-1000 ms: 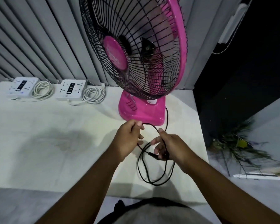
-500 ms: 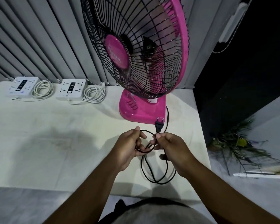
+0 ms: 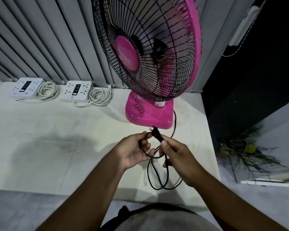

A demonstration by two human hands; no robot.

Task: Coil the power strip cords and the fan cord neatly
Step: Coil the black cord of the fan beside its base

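A white table [image 3: 40, 147] is seen, with a pink fan [image 3: 158, 117] stood upright at its far right, before grey blinds [image 3: 40, 39]. Two white power strips are laid side by side at the far left, the left strip [image 3: 26, 87] and the right strip [image 3: 76, 90]. Each has its white cord wound flat just to its right: the left coil [image 3: 47, 92] and the right coil [image 3: 100, 96].

The black fan cord [image 3: 153, 177] is led from the right of the fan's base forward to the hands, which are held just in front of that base. Its loops are hung below them, over the near part of the table.

One loop is gripped by the left hand [image 3: 132, 150], with fingers curled round it and thumb on top. The cord just behind the plug [image 3: 157, 135] is pinched between thumb and forefinger of the right hand [image 3: 177, 157], and the lower fingers are curled round the hanging loops. The plug is blurred and pointed toward the fan's base.

White lettering is printed on the pink hub [image 3: 126, 54], upside down in this view and not surely read. A small white label [image 3: 159, 103] is stuck at the foot of the fan's neck, its writing too small to be read.
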